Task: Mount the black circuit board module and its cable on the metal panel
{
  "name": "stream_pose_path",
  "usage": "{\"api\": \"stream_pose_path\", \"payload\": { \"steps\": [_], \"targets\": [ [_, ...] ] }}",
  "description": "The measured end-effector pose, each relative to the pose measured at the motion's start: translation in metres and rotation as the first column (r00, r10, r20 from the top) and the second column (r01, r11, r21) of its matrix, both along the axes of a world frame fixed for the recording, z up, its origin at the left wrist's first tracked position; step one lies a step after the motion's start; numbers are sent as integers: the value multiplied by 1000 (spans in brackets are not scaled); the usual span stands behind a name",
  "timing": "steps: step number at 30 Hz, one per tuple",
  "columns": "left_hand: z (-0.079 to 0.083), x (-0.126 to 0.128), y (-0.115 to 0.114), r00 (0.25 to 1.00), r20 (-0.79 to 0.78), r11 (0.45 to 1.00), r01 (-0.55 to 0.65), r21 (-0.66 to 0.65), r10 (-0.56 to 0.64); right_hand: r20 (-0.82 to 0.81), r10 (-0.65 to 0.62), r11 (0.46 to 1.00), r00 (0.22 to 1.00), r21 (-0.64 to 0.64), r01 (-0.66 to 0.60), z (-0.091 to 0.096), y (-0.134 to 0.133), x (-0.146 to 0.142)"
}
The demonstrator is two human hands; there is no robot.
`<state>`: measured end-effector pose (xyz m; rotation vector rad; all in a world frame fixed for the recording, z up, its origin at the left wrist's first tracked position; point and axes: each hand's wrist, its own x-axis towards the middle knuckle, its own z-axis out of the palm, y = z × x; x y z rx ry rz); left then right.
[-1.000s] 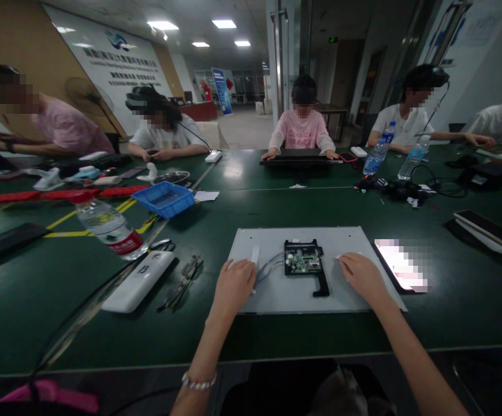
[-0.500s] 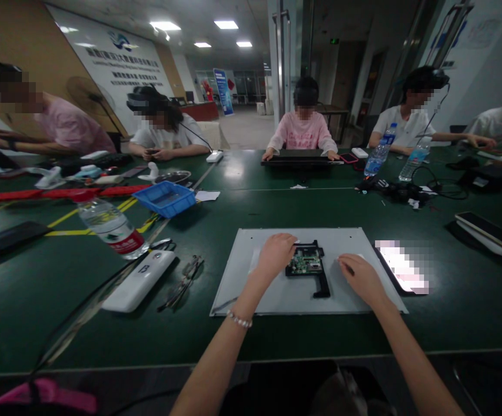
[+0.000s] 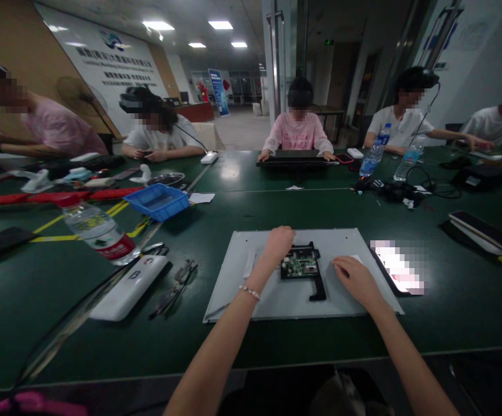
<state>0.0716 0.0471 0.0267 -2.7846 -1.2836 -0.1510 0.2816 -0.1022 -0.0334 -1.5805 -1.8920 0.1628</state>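
Observation:
A grey metal panel [image 3: 346, 300] lies flat on the green table in front of me. On it sits a small green circuit board [image 3: 299, 267] in a black bracket [image 3: 317, 289]. My left hand [image 3: 278, 244] rests at the board's upper left corner, fingers curled over its edge. My right hand [image 3: 354, 280] lies on the panel just right of the bracket, fingers bent and pressed down; what is under them is hidden.
A lit phone [image 3: 398, 267] lies right of the panel. To the left are a white device [image 3: 125, 293], pliers [image 3: 173, 288], a tipped water bottle [image 3: 97, 230] and a blue tray [image 3: 157, 200]. Several people sit round the table with bottles [image 3: 374, 152], cables [image 3: 400, 190] and laptops.
My left hand moved from the panel's left side, by the grey wires, up and right to the circuit board's upper left corner. My right hand has hardly moved.

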Motion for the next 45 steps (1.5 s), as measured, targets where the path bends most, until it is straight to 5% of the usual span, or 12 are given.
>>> {"api": "stream_pose_path", "payload": {
  "steps": [8,18,25,30,45],
  "targets": [
    [-4,15,6,1000,-4,1000,-18,-20,18,-7,2,1000,1000,-21,-2,2,-1,0],
    [2,-35,-28,971,240,994,19,-104,6,-10,-46,999,999,-25,45,0,0,2],
    [-14,-58,-38,874,484,817,309,-487,-42,10,-268,961,963,-67,269,-7,-1,11],
    [-19,-62,-33,863,503,763,356,-540,-47,36,-202,976,979,-76,204,-12,2,10],
    [-22,-71,-36,875,480,814,326,-480,-67,173,-141,984,975,-86,158,16,28,-4]
  ]
}}
